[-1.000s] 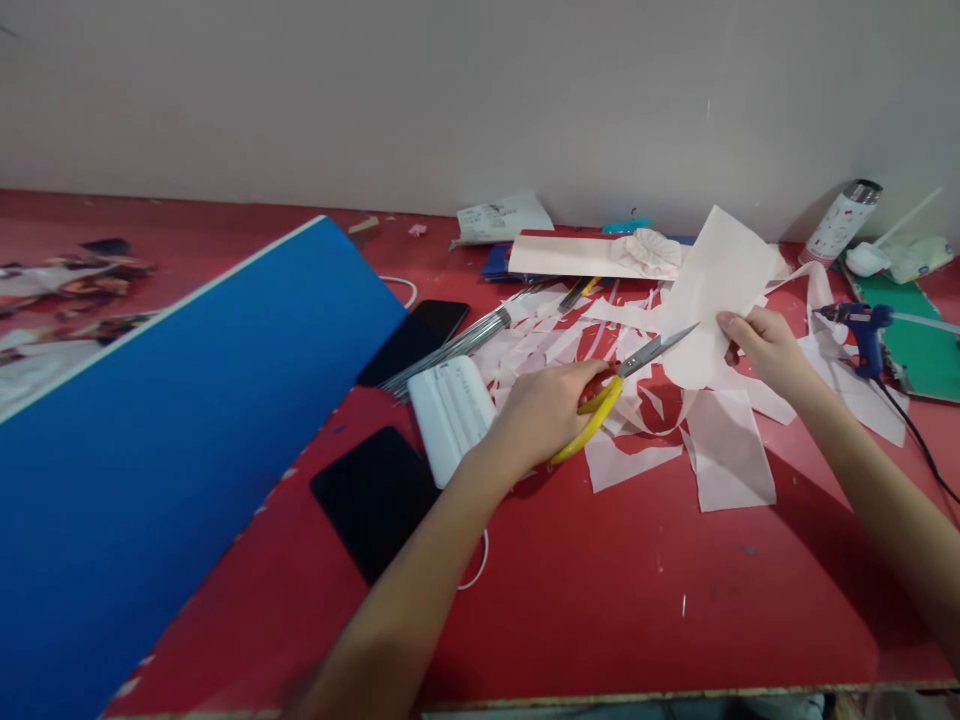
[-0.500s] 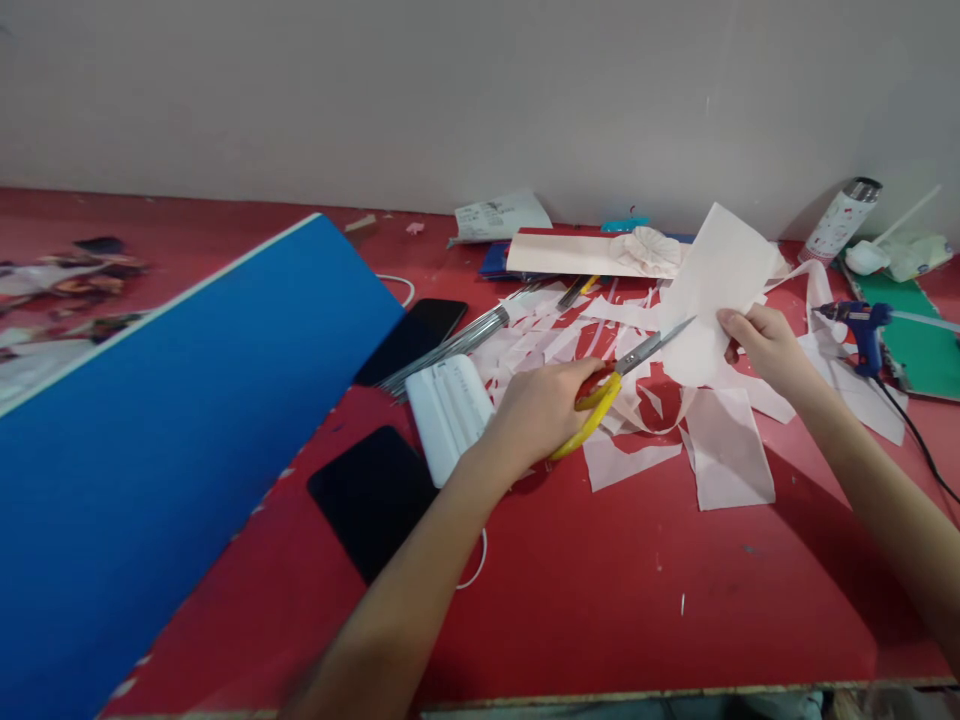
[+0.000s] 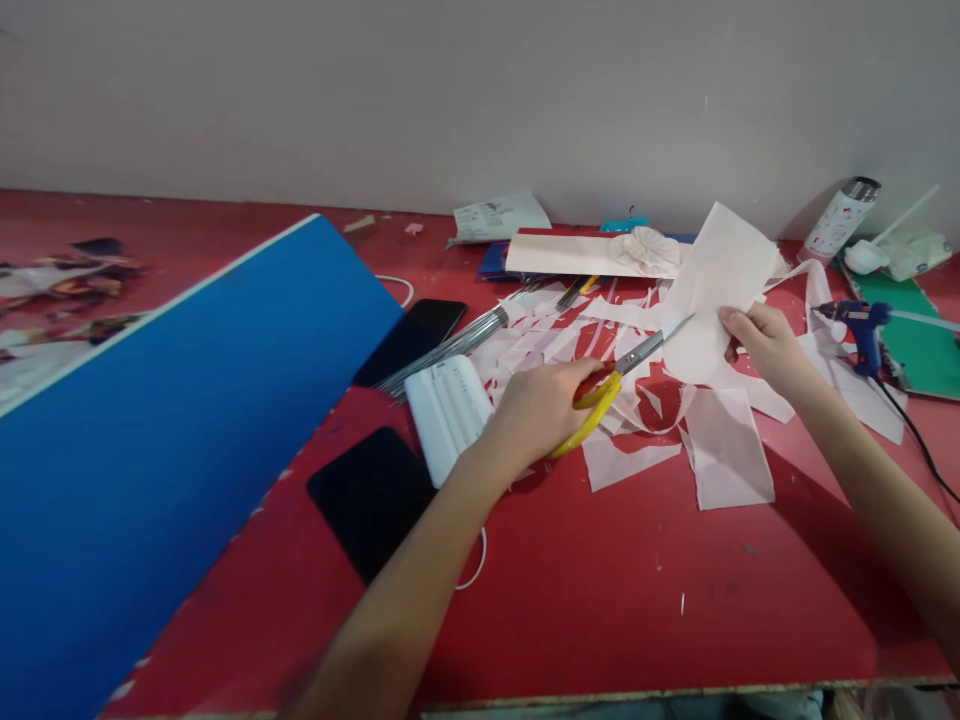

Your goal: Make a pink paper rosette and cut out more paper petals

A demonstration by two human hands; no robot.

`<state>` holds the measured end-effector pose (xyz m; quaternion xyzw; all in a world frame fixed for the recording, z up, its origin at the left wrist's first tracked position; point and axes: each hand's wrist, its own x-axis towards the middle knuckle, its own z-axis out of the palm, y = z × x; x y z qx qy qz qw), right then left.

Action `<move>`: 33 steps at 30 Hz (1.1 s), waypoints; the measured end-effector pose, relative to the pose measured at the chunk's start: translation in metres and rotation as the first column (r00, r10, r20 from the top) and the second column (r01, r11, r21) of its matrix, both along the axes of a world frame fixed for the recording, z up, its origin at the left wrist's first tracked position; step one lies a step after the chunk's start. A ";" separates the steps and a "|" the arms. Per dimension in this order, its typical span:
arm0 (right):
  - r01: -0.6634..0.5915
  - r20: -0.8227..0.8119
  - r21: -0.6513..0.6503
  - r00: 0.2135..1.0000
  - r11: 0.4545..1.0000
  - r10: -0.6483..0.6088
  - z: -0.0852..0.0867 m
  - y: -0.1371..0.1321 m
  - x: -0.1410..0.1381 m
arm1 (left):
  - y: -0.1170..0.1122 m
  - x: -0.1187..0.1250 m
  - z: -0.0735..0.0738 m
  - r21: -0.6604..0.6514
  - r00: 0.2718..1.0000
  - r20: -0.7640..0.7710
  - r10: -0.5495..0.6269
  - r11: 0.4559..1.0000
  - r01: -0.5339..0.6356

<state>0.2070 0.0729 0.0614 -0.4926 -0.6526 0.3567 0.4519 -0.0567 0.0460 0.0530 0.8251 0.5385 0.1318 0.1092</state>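
My left hand (image 3: 541, 410) is closed around the yellow handles of a pair of scissors (image 3: 600, 405). The blades point to the upper right and meet the lower part of a white sheet of paper (image 3: 720, 265); the far tip lies against it. My right hand (image 3: 765, 345) pinches that sheet at its right edge, holding it raised and tilted above the table. Beneath both hands lie several white paper scraps and strips (image 3: 559, 340). A squarish piece of paper (image 3: 729, 445) rests flat just below the raised sheet.
A large blue board (image 3: 195, 430) slants across the left of the red table (image 3: 600, 600). Near my left forearm are a white box-like device (image 3: 448, 415), a black tablet (image 3: 375, 495) and a phone (image 3: 412, 340). At right sit a blue glue gun (image 3: 862, 330) and a tumbler (image 3: 840, 220).
The scissor blades look slightly more closed on the sheet. Both hands and the sheet stay nearly where they were.
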 end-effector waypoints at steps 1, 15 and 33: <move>-0.002 -0.010 -0.001 1.000 1.000 0.002 -0.001 0.000 0.000 | 0.000 0.000 0.000 0.000 1.000 0.003 -0.001 1.000 0.001; 0.003 -0.050 -0.008 0.999 1.000 -0.003 -0.005 -0.003 -0.010 | -0.004 0.011 0.005 -0.055 0.999 0.008 0.046 0.997 -0.045; 0.040 -0.260 -0.087 0.964 0.995 -0.062 -0.020 -0.010 -0.030 | -0.007 0.019 0.003 -0.034 0.991 0.079 0.112 0.993 -0.110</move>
